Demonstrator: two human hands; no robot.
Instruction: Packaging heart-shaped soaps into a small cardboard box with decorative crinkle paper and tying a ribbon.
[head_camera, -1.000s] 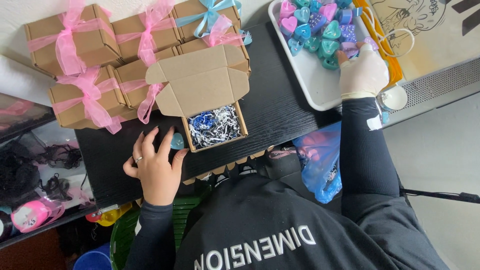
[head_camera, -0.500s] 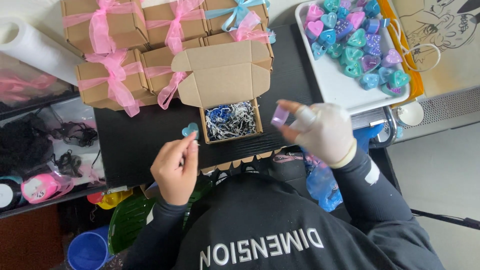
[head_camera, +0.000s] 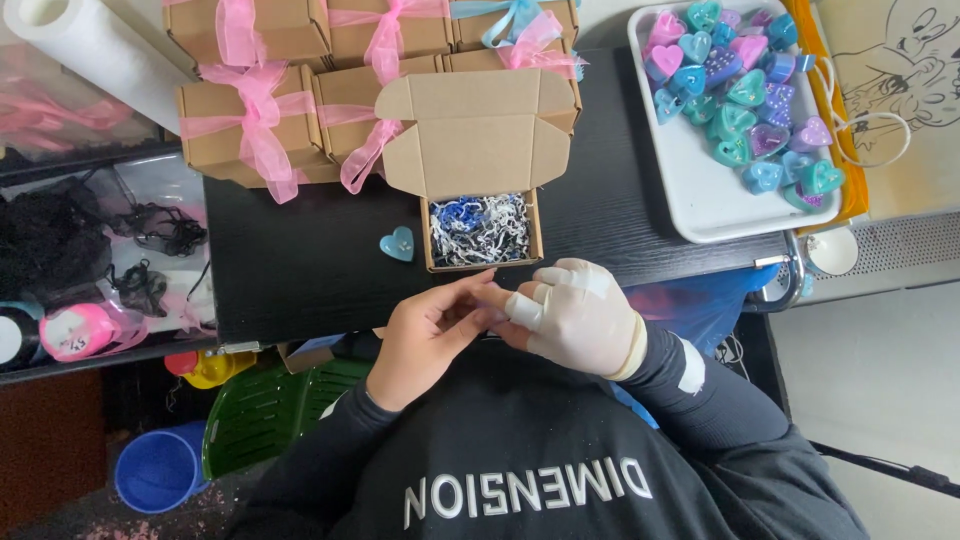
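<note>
The two hands are brought together at the near edge of the black counter (head_camera: 300, 270), just below the open cardboard box (head_camera: 482, 228). The bare left hand (head_camera: 430, 335) is curled, its fingertips pressed against the fingers of the right hand (head_camera: 575, 315), which is covered by a white glove. Whether anything is pinched between the two grips cannot be told, since the meeting point is hidden by the fingers.

The open box is set near the middle of the counter, its lid flap raised toward the far edge, and is filled with shredded blue and white paper. A small blue heart (head_camera: 397, 243) is laid on the counter just beside the box's left wall, apart from both hands.

Closed boxes tied with pink ribbon (head_camera: 255, 125) are stacked along the far edge and far left corner. A white tray (head_camera: 700, 200) loaded with blue, teal, pink and purple hearts is placed at the far right corner. A white paper roll (head_camera: 90, 50) is seen beyond the far left corner.
</note>
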